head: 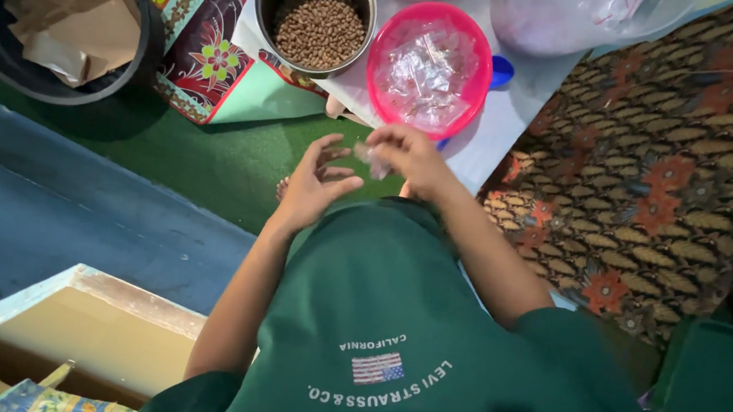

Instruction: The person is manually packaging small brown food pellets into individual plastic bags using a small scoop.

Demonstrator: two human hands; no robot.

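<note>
Pinching a small clear plastic bag (372, 157) between its fingertips, the right hand (412, 159) sits just below the pink bowl (474, 75) of plastic bags. Left hand (311, 184) is open, fingers spread, holding nothing, just left of the bag and nearly touching it. Steel pot of brown beans (320, 26) stands left of the bowl. Bag's long axis cannot be told.

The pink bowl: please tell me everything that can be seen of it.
The pink bowl is round, seemingly plastic, and stands upright on a pale sheet beside a metal pot of brown seeds. Crumpled clear plastic bags fill it. A blue object shows at its right rim. The right hand hovers just below.
</note>
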